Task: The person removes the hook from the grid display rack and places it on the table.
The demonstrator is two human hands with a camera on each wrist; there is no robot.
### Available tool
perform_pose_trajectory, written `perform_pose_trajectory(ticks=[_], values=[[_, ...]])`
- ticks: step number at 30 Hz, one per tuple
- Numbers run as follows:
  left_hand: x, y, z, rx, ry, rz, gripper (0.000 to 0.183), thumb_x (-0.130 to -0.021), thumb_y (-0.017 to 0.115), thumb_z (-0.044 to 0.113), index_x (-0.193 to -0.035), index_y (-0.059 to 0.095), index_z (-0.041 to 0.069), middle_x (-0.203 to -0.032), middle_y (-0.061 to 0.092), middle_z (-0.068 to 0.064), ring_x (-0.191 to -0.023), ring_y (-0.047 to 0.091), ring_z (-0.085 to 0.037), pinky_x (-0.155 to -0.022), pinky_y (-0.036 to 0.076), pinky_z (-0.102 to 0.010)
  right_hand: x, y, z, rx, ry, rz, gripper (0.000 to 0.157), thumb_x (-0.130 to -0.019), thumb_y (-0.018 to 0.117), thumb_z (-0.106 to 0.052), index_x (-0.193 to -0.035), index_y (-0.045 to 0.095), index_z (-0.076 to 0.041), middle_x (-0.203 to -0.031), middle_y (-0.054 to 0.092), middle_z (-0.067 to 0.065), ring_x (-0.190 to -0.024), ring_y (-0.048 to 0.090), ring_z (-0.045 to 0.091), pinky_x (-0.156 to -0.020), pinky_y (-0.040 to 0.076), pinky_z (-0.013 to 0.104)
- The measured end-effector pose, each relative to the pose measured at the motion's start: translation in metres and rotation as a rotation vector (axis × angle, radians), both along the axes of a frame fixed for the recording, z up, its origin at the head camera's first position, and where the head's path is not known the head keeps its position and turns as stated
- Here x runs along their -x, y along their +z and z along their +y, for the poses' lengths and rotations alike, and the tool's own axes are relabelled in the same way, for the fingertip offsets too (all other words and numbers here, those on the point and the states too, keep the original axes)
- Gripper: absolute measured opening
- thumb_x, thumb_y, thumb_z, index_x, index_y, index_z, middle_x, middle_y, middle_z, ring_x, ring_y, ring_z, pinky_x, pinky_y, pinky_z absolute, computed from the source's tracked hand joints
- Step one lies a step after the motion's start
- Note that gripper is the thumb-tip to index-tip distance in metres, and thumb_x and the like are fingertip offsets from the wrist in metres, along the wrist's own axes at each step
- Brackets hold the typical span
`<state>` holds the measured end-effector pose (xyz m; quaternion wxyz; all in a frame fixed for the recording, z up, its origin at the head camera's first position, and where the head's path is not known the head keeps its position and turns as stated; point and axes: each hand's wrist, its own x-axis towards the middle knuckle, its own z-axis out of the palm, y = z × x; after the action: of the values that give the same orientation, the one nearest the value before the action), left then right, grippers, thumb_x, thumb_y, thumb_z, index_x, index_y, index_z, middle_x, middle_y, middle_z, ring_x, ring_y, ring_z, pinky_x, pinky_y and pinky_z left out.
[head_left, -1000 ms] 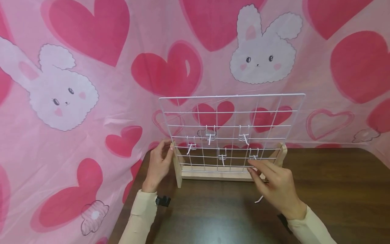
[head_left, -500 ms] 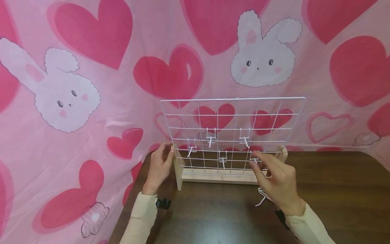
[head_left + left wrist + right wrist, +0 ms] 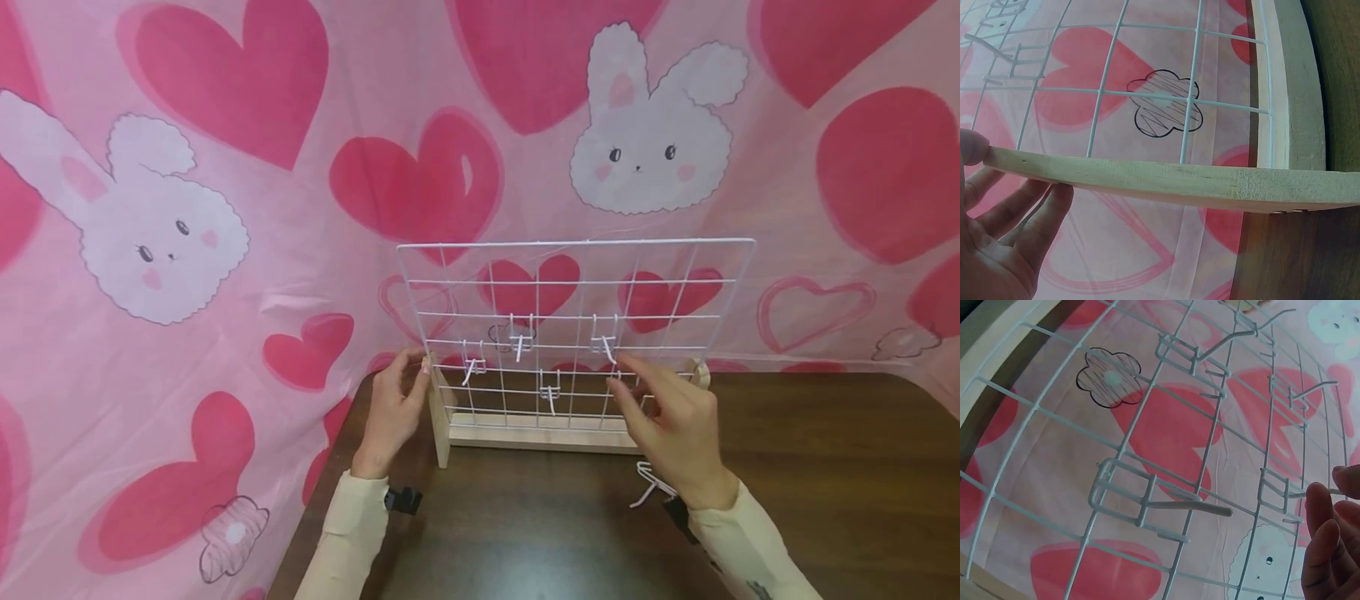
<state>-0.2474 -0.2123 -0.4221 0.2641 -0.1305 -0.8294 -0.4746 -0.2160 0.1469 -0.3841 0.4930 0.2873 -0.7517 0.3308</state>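
My left grip [image 3: 393,408] pinches the wooden stand [image 3: 1147,175] on the surface [image 3: 510,533]; my right grip [image 3: 678,421], parted and apparently empty, sits by the upper-right hook [image 3: 603,342] on the wire grid [image 3: 537,282]. I judge a knock could dislodge it.

The left arm [image 3: 341,533], in a long cream fabric sleeve, extends forward; the bare left hand [image 3: 390,417] is set in a pinch, thumb opposite curved fingers. The right arm [image 3: 750,542], sleeved alike, slants inward; the bare right hand [image 3: 678,425] has bent fingers, a gap parting thumb and index fingertips.
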Motion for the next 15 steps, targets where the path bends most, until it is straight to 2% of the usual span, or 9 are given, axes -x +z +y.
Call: perform_pose_trajectory(ticks=[8,15], values=[[-0.001,0.000,0.000,0.006,-0.004,-0.015,0.024,-0.102,0.062,0.009,-0.124,0.067,-0.001,-0.120,0.075,-0.021,-0.111,0.075,-0.033,-0.096,0.060,-0.053,0.007,0.004,-0.005,0.009,-0.011,-0.037,0.052,-0.103,0.059,-0.048,-0.116,0.077,-0.001,-0.085,0.078,0.014,-0.055,0.060,0.018,-0.048,0.042,0.019],[-0.001,0.001,0.000,0.003,-0.005,-0.021,0.023,-0.102,0.063,0.010,-0.124,0.067,0.004,-0.121,0.074,-0.022,-0.113,0.074,-0.033,-0.100,0.059,-0.052,0.012,0.005,-0.008,0.018,-0.011,-0.016,0.047,-0.103,0.062,-0.044,-0.114,0.077,-0.001,-0.078,0.076,0.015,-0.053,0.057,0.018,-0.051,0.042,0.022]])
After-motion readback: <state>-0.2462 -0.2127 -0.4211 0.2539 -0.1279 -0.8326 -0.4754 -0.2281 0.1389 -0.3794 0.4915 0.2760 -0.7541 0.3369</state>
